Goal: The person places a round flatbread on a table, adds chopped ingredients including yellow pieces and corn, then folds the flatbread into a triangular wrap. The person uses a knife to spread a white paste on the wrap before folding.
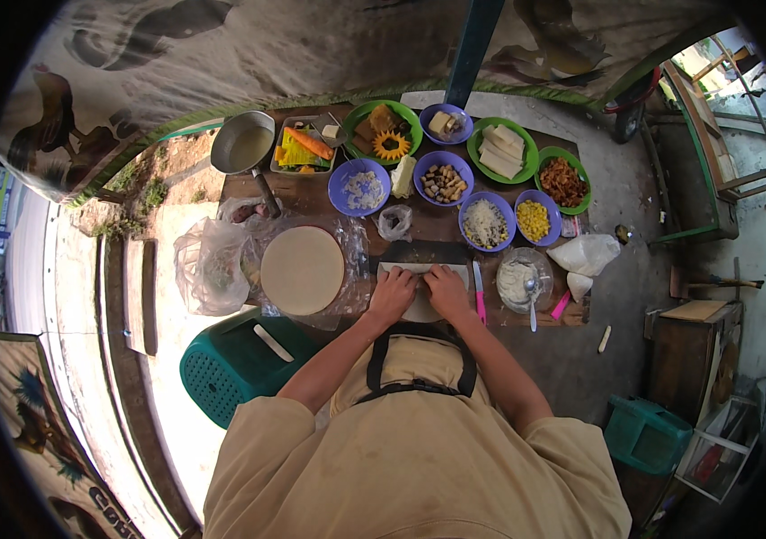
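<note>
As I look on from my remote seat, a teal plastic stool (pixel 221 368) stands below and well left of the left hand (pixel 394 294). A crumpled clear bag (pixel 208 269) lies far left of that hand, and a metal pan (pixel 221 148) sits far up and left of it. Nearer, a large pale disc (pixel 302 269) lies just left of the left hand, with a carrot (pixel 308 144) well above and left. A purple bowl of white bits (pixel 338 187) stands above the hand.

I see the left hand's fingers curled, their tips touching the pale sheet (pixel 420 307), which lies between and under both hands on a dark board (pixel 428 251). The right hand (pixel 446 292) mirrors it, fingers bent onto the sheet close to the left fingertips; whether either hand pinches, I cannot tell.

A pink-handled knife (pixel 479 296) lies just right of the right hand. Above and right of that hand stands a purple bowl of white shreds (pixel 511 218); beyond the knife sits a clear bowl of white paste (pixel 546 283). Farther up and right, I find a purple bowl of yellow kernels (pixel 554 220), then a white bag (pixel 585 254).
</note>
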Demonstrator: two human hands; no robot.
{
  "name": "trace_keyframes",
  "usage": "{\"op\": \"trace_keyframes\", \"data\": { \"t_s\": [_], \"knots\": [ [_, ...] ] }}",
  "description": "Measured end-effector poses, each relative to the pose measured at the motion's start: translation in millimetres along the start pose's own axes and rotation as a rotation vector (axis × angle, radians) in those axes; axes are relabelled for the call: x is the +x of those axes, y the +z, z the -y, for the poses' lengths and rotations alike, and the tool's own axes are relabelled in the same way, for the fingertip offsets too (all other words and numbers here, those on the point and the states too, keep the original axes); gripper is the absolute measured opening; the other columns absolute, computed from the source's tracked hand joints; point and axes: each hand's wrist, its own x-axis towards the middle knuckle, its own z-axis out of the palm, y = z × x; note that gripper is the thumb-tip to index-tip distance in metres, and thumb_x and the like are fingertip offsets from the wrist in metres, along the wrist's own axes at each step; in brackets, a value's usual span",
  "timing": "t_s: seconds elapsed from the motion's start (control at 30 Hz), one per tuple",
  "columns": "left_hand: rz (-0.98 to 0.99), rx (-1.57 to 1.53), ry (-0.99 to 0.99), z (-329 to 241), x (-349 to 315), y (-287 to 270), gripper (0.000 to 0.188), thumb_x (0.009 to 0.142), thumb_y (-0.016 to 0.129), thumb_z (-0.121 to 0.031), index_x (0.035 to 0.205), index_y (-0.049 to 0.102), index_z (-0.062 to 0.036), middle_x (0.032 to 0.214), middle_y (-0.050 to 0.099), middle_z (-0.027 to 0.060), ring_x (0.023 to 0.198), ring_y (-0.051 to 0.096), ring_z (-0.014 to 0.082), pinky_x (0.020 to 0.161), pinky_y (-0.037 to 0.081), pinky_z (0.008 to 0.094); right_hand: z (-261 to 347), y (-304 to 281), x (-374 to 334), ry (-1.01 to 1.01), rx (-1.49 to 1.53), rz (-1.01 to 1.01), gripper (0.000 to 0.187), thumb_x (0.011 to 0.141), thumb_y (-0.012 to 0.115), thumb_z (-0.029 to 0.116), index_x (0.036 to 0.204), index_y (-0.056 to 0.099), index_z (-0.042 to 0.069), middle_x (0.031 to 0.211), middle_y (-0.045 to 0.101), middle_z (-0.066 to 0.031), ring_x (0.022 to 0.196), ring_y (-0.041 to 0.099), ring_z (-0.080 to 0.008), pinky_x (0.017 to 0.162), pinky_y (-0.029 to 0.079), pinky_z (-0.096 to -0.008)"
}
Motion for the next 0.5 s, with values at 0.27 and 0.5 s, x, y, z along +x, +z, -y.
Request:
{"op": "trace_keyframes", "data": {
  "t_s": [0.27,0.5],
  "knots": [
    [-0.067,0.007,-0.001,4,6,8,0.007,0.088,0.070,-0.020,0.090,0.071,-0.0129,0.099,0.061,0.0021,0.106,0.057,0.0240,0.087,0.047,0.0433,0,-18,-1,0.036,0.088,-0.046,0.016,0.083,0.074,0.010,0.099,0.074,0.007,0.099,0.063,-0.0090,0.097,0.064,-0.0312,0.081,0.053,-0.0458],
    [-0.050,-0.016,0.012,2,4,0,0.014,0.086,0.072,-0.023,0.097,0.070,-0.0140,0.100,0.062,0.0021,0.107,0.057,0.0251,0.087,0.046,0.0449,-4,-15,-8,0.037,0.054,0.007,0.021,0.082,0.073,0.010,0.102,0.074,0.008,0.102,0.062,-0.0082,0.102,0.063,-0.0310,0.083,0.053,-0.0455]
  ]
}}
